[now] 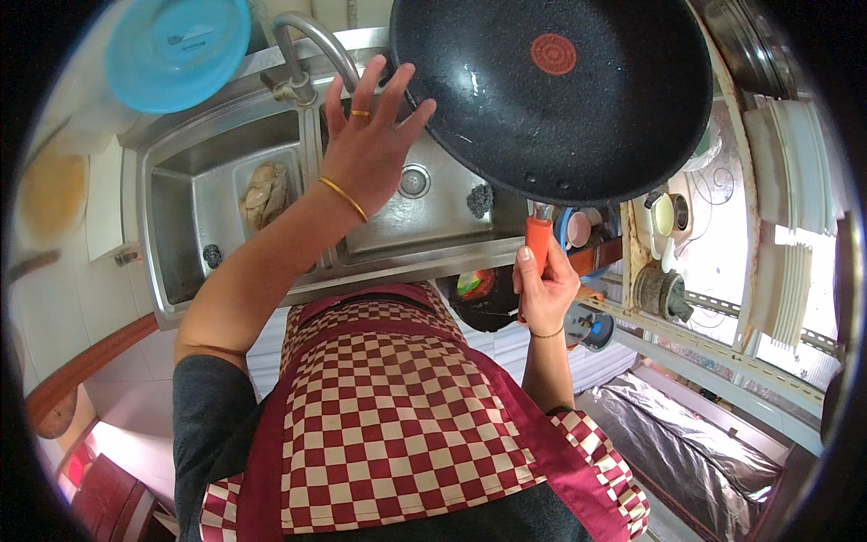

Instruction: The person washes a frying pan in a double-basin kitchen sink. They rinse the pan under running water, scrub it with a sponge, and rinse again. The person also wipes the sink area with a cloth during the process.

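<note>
My right hand (547,288) is closed round the red handle (538,237) of a large black non-stick frying pan (576,122), raised over the right side of the sink with its inner face and red centre spot showing. By the pan's left rim is my left hand (376,139), fingers spread and nothing in its palm; whether its fingertips touch the rim, I cannot tell. Behind that hand stands the curved metal faucet (318,40). In the right basin of the steel sink (433,261) lies a dark scouring pad (480,200), near the drain (414,181).
The left basin holds a pale, lumpy item (265,193) and another dark scourer (213,256). A blue plastic basin (177,54) is at the upper left. To the right, a metal rack (718,332) bears stacked plates (786,169) and a stone mortar (658,291).
</note>
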A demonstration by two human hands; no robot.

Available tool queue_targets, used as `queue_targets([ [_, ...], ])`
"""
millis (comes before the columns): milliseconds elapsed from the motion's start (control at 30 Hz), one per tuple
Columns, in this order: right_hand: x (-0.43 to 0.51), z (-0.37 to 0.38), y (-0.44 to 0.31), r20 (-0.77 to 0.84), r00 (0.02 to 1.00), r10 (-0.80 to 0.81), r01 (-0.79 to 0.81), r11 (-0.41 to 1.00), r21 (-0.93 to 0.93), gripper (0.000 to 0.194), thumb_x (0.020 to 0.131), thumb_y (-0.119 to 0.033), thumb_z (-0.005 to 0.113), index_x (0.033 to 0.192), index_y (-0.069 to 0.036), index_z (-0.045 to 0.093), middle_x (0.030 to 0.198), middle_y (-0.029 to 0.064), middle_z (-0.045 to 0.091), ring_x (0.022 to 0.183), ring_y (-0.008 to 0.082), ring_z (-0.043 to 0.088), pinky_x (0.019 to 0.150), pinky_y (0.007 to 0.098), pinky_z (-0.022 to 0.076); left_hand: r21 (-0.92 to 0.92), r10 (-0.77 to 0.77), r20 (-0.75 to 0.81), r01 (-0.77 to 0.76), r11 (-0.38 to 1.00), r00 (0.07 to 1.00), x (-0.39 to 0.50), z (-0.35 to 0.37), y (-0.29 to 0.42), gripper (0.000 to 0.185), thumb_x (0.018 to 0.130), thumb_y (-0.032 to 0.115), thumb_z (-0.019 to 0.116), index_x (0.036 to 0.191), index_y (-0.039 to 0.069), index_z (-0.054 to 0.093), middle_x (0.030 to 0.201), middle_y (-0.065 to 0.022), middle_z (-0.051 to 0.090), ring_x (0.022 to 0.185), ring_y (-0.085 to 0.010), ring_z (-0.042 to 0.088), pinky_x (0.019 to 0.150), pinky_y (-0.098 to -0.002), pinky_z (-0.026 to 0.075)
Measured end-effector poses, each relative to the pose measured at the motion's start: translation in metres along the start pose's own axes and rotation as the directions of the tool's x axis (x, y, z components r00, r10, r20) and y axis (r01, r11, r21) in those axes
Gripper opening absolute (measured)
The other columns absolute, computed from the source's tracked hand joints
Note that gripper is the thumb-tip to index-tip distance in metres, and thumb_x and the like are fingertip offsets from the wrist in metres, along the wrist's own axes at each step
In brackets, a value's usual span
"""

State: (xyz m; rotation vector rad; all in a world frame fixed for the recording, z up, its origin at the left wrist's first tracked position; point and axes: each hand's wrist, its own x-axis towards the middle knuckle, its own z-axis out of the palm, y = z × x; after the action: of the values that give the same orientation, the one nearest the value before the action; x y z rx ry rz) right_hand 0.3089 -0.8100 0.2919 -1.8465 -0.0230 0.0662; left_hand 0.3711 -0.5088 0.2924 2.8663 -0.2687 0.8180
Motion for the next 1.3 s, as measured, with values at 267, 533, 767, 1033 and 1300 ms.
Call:
queue_targets([
  [267, 0.001, 0.001, 0.000, -0.028, 0.992, -0.120, 0.118, 0.992, -0.051, 0.029, 0.095, -0.007, 0.065, 0.121, 0.004, 0.062, 0.073, -0.0001, 0.057, 0.053, 0.0044, 0.048, 0.046, 0.0189, 0.0370, 0.052, 0.023, -0.051, -0.020, 0.998, 0.998, -0.003, -0.002, -0.006, 0.070, 0.067, 0.001, 0.074, 0.128, 0.031, 0.058, 0.149, -0.0058, 0.036, 0.145, -0.0312, 0.024, 0.111, -0.0593, 0.020],
  [533, -0.001, -0.003, -0.001, -0.018, 0.973, -0.231, 0.218, 0.941, -0.257, 0.032, 0.092, -0.008, 0.069, 0.122, 0.003, 0.063, 0.076, 0.0013, 0.061, 0.058, 0.0059, 0.053, 0.051, 0.0208, 0.0417, -0.014, -0.030, 0.019, 0.030, 0.999, 0.999, -0.008, 0.000, 0.000, 0.067, 0.068, 0.002, 0.072, 0.128, 0.029, 0.059, 0.146, -0.0090, 0.034, 0.141, -0.0317, 0.026, 0.110, -0.0581, 0.022],
  [767, -0.006, -0.004, -0.014, -0.021, 0.974, -0.223, 0.202, 0.915, -0.350, 0.040, 0.086, -0.014, 0.077, 0.120, 0.002, 0.064, 0.087, 0.0138, 0.071, 0.069, 0.0153, 0.067, 0.066, 0.0286, 0.0535, 0.199, -0.039, 0.010, 0.037, 0.979, 0.999, 0.012, 0.004, -0.020, 0.068, 0.079, 0.004, 0.064, 0.140, 0.032, 0.051, 0.130, -0.0125, 0.051, 0.120, -0.0299, 0.049, 0.099, -0.0473, 0.038],
  [1033, -0.005, -0.005, -0.014, 0.009, 0.954, -0.298, 0.272, 0.858, -0.437, 0.040, 0.085, -0.017, 0.077, 0.119, 0.001, 0.065, 0.088, 0.0161, 0.071, 0.069, 0.0181, 0.066, 0.067, 0.0300, 0.0532, 0.112, -0.024, -0.003, 0.024, 0.993, 1.000, 0.010, 0.001, -0.014, 0.053, 0.082, 0.003, 0.060, 0.133, 0.018, 0.057, 0.130, -0.0077, 0.053, 0.122, -0.0278, 0.048, 0.099, -0.0463, 0.039],
  [1300, -0.007, -0.005, -0.016, 0.027, 0.928, -0.371, 0.338, 0.810, -0.480, 0.040, 0.084, -0.017, 0.078, 0.119, 0.000, 0.065, 0.089, 0.0174, 0.071, 0.070, 0.0230, 0.069, 0.066, 0.0321, 0.0535, 0.015, 0.018, 0.102, -0.020, 1.000, 0.995, 0.002, 0.005, -0.013, 0.046, 0.080, 0.001, 0.058, 0.126, 0.008, 0.060, 0.134, -0.0047, 0.052, 0.120, -0.0260, 0.048, 0.099, -0.0443, 0.040],
])
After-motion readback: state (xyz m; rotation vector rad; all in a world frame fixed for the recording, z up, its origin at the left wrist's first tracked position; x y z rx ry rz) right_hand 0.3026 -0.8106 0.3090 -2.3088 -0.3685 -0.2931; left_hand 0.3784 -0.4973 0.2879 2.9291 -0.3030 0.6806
